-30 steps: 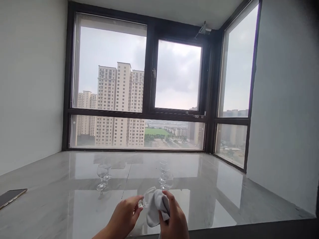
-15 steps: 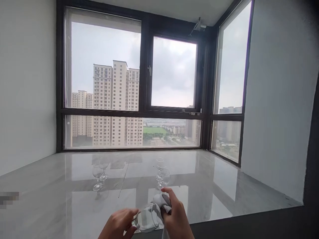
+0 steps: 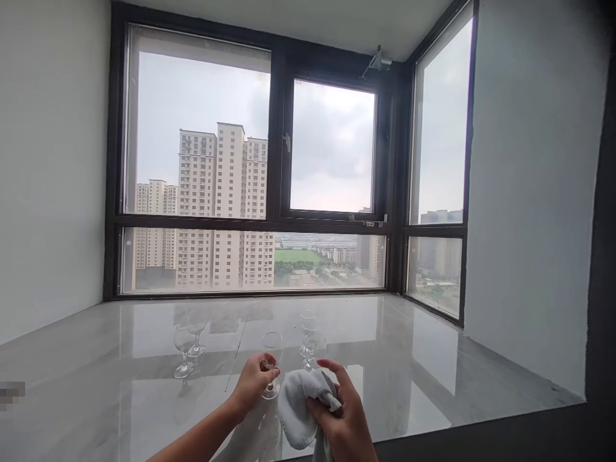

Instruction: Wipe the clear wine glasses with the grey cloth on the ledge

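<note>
A polished grey stone slab (image 3: 433, 372) is seen across the lower half of the frame. It is bounded at the back by a dark-framed window (image 3: 279, 221) and by white walls at both sides.

Five stemmed glasses are counted in all. Two are set as a pair left of centre: the near left glass (image 3: 184, 350) and, just behind it, the far left glass (image 3: 197, 332). Two more are set close together right of centre: the far right glass (image 3: 308, 319) and the near right glass (image 3: 312, 343), which partly overlap in the view.

The fifth, the held glass (image 3: 272, 343), is kept upright at lower centre, between the two pairs and nearer the right one. Its stem is pinched between the thumb and fingertips of the left hand (image 3: 253, 382), and the remaining fingers are curled in. Whether its foot rests on the slab cannot be told.

Just to the right of it, one white cloth (image 3: 296, 414) is bunched and gripped in the right hand (image 3: 344, 420). The thumb is pressed onto the cloth and the fingers are curled over it. The right pair is found directly behind this cloth and hand, near but apart.

At the lower left edge a small blurred patch (image 3: 10, 391) is seen on the slab, and what it is cannot be made out.
</note>
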{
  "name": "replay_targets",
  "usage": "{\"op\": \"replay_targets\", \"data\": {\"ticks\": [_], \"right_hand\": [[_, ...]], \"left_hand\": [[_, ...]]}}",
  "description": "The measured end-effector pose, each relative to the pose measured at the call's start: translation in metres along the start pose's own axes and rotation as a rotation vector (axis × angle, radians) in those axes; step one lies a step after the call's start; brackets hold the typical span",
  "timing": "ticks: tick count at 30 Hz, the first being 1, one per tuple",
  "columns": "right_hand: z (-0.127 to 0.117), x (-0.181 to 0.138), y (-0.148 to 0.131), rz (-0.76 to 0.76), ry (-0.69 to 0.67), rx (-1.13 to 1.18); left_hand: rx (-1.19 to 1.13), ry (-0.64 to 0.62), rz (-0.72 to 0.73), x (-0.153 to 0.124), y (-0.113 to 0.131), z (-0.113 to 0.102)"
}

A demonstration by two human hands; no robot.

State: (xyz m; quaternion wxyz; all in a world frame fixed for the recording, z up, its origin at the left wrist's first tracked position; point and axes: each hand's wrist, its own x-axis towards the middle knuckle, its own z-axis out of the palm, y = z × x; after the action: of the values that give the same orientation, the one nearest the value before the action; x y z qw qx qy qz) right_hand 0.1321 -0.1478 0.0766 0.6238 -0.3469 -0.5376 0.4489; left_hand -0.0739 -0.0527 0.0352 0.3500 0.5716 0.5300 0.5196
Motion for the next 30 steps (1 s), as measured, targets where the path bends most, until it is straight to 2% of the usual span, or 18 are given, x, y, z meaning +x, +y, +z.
{"op": "replay_targets", "data": {"ticks": [4, 9, 12, 15, 19, 22, 24, 27, 30], "right_hand": [[-0.006, 0.003, -0.005, -0.027, 0.063, -0.020], [-0.008, 0.004, -0.001, -0.037, 0.113, -0.049], [-0.008, 0.005, 0.003, -0.039, 0.093, -0.044], [-0.008, 0.005, 0.003, -0.040, 0.091, -0.060], [-0.007, 0.002, 0.000, -0.037, 0.119, -0.061], [-0.006, 0.001, 0.001, -0.027, 0.138, -0.060], [-0.005, 0.001, 0.004, -0.010, 0.135, -0.072], [-0.004, 0.002, 0.006, 0.005, 0.109, -0.109], [-0.002, 0.002, 0.007, 0.002, 0.080, -0.148]], "left_hand": [[-0.057, 0.003, -0.007, 0.040, -0.018, 0.020], [0.015, 0.047, -0.001, 0.074, -0.028, 0.041], [0.081, 0.105, 0.042, 0.083, -0.026, 0.041], [0.237, 0.161, 0.172, 0.079, -0.023, 0.031], [0.433, 0.225, 0.404, 0.046, -0.017, -0.004], [0.588, 0.482, 0.636, 0.012, -0.011, -0.043], [0.647, 0.686, 0.695, -0.007, -0.009, -0.073], [0.647, 0.877, 0.620, -0.020, -0.013, -0.116], [0.540, 0.928, 0.387, -0.015, -0.027, -0.152]]}}
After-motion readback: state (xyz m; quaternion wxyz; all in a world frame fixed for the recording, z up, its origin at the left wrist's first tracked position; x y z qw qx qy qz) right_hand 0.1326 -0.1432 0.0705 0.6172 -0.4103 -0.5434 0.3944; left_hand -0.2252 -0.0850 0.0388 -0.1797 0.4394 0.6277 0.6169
